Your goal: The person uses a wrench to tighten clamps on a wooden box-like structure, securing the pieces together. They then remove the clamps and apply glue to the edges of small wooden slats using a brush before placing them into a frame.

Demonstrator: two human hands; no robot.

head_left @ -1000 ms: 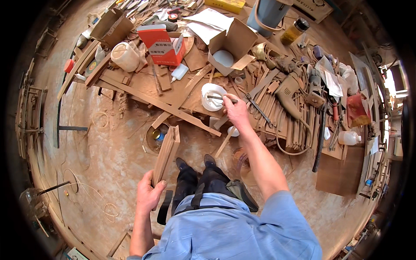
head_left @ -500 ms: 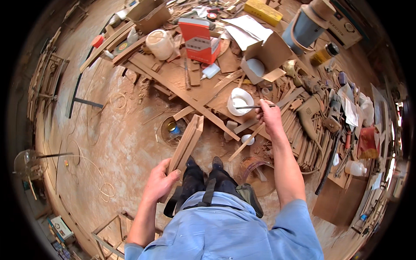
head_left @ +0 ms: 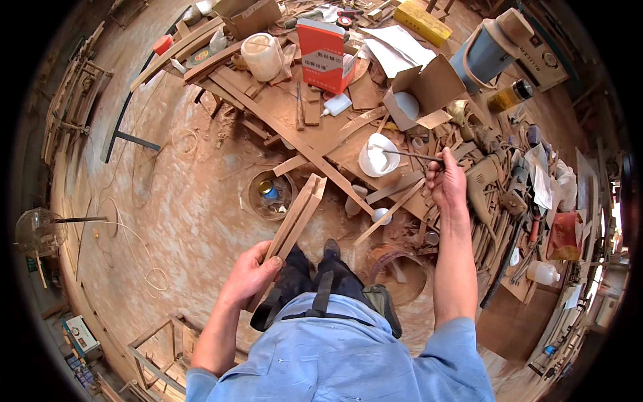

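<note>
My left hand (head_left: 253, 273) is closed around the lower end of a long grooved wooden piece (head_left: 295, 218), which slants up and away from me in front of my legs. In my right hand (head_left: 447, 179) a thin dark stick (head_left: 416, 156) is pinched near its right end. The stick's other end reaches into a white plastic tub (head_left: 367, 161) with white stuff inside. That tub stands near the front edge of the cluttered workbench (head_left: 271, 127). Whether the stick's tip touches the white stuff, I cannot tell.
An opened cardboard box (head_left: 435, 90), a red-and-white box (head_left: 323, 57) and a white jug (head_left: 261, 57) stand on the bench. A power drill (head_left: 483, 175) lies among wood strips at right. Below, a round container (head_left: 251, 195) and a bucket (head_left: 402, 268) stand on the floor.
My right hand has moved right, pulling the stick the same way across the tub. The wooden piece in my left hand has shifted slightly right and turned, showing its groove more.
</note>
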